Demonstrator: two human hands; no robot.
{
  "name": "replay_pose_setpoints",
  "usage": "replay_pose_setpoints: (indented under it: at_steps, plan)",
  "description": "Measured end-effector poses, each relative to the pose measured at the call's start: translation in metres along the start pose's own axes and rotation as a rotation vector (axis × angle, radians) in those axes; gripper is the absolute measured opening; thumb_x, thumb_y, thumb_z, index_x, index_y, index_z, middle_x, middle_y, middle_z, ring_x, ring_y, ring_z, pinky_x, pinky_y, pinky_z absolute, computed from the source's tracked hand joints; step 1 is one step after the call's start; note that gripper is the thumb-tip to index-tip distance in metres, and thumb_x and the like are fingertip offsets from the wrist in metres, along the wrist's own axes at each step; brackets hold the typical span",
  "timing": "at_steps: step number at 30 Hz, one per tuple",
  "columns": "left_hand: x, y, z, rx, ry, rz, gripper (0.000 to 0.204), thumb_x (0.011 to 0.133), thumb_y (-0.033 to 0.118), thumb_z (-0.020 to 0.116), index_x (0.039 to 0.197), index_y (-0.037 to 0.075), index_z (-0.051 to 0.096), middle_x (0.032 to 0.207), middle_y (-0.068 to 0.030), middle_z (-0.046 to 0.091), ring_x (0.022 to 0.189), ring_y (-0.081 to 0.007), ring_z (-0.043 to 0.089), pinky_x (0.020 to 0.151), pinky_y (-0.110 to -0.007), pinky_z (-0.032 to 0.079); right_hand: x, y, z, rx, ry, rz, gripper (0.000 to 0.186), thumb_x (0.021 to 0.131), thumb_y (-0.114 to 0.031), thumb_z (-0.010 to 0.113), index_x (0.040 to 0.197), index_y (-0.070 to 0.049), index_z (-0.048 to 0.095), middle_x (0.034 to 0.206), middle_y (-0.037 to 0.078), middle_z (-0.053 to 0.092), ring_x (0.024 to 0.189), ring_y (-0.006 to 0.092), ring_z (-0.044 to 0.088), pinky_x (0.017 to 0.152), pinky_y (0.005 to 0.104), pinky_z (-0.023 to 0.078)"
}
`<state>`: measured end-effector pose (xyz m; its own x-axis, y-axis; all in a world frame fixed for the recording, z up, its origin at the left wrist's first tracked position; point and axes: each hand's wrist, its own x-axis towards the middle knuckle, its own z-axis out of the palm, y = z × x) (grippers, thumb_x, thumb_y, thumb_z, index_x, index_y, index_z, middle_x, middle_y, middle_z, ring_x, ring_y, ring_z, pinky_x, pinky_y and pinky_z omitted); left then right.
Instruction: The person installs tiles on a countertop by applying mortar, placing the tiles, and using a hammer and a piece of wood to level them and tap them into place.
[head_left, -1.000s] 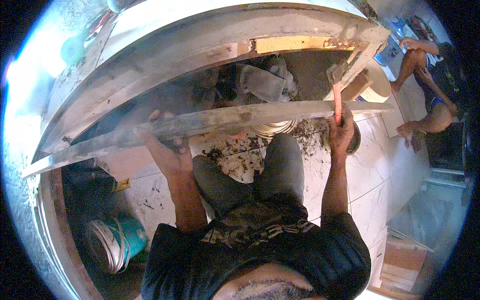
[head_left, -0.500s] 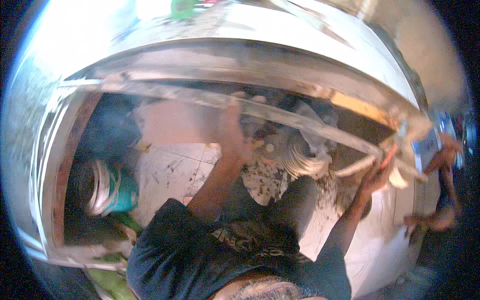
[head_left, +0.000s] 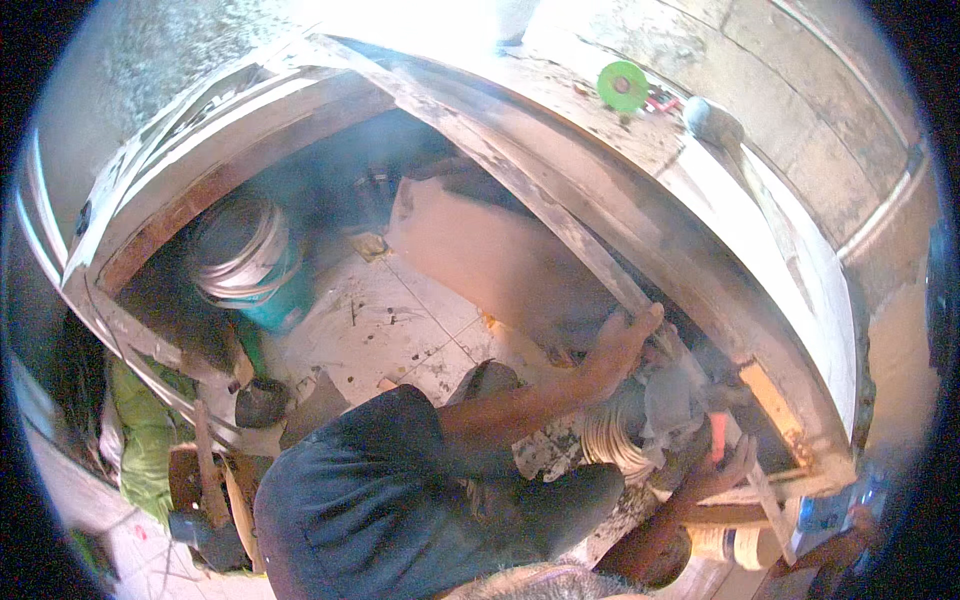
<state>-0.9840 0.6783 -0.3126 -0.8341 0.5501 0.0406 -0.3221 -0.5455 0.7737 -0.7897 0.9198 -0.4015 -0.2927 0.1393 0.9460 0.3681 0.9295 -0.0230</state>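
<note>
A long thin wooden strip (head_left: 505,170) runs diagonally over a big wooden frame (head_left: 610,200), from its far left corner to the near right. My left hand (head_left: 622,352) reaches across and has its fingers closed round the strip, right of its middle. Farther down, by the strip's near right end, is my right hand (head_left: 735,470), fingers bent. A narrow orange-red thing (head_left: 718,437) shows at that hand; its kind is unclear. Close to both hands, inside the frame, lie a crumpled translucent plastic bag (head_left: 668,405) and a ribbed pale coil or stack (head_left: 610,447).
A teal bucket (head_left: 275,312) stands inside the frame at left, near a pinkish-brown sheet (head_left: 480,250). Beyond the frame lie a green disc (head_left: 622,87) and a wooden-handled tool (head_left: 715,122). A green sack (head_left: 140,440) is at lower left. Another person's hand (head_left: 835,552) shows at lower right.
The view has turned, so the frame and strip slant more steeply down to the right. My left hand still grips the strip. My right hand stays near its end with the orange-red thing.
</note>
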Motion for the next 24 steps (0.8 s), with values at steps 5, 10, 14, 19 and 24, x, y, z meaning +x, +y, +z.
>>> replay_pose_setpoints:
  at_steps: [5,10,14,19,24]
  plan:
    - [-0.002,0.046,-0.022,0.205,0.202,0.186,0.035,0.091,0.036,0.053,0.103,0.003,0.055,0.087,-0.0046,0.061,0.068,-0.0135,0.057,0.059,-0.026,0.048,0.008,0.013,-0.016,-0.007,-0.021,0.013,0.048,0.090,-0.037,0.053,0.119,0.001,0.050,0.125,0.020,0.050,0.114,0.0369,0.049,0.096,0.0482,0.039]
    - [0.020,0.103,-0.092,0.263,0.346,0.210,0.045,0.090,0.043,0.051,0.109,0.002,0.058,0.095,-0.0087,0.062,0.089,-0.0171,0.057,0.081,-0.033,0.044,0.017,0.017,-0.041,0.059,-0.069,0.268,0.045,0.095,-0.031,0.046,0.126,0.001,0.046,0.125,0.018,0.052,0.116,0.0340,0.049,0.099,0.0432,0.037]
    - [0.058,0.169,-0.167,0.299,0.574,0.463,0.046,0.085,0.043,0.059,0.102,0.001,0.058,0.088,-0.0079,0.061,0.079,-0.0163,0.055,0.068,-0.033,0.045,-0.002,0.070,-0.051,-0.021,-0.020,0.175,0.042,0.095,-0.026,0.044,0.127,0.001,0.047,0.129,0.018,0.049,0.120,0.0336,0.045,0.100,0.0434,0.036]
    - [0.102,0.254,-0.278,0.271,0.657,0.653,0.037,0.082,0.034,0.061,0.097,0.001,0.061,0.084,-0.0089,0.058,0.073,-0.0174,0.053,0.059,-0.035,0.041,0.000,0.059,-0.062,-0.277,-0.149,0.117,0.041,0.091,-0.010,0.044,0.131,-0.002,0.043,0.134,0.016,0.045,0.123,0.0333,0.043,0.103,0.0441,0.034]
    - [0.135,0.345,-0.355,0.077,0.739,0.802,0.032,0.081,0.026,0.062,0.099,-0.001,0.059,0.086,-0.0095,0.060,0.073,-0.0187,0.053,0.060,-0.037,0.042,-0.017,0.134,-0.050,-0.258,0.020,-0.028,0.046,0.092,-0.036,0.050,0.120,0.001,0.053,0.112,0.019,0.059,0.096,0.0346,0.059,0.082,0.0489,0.046]
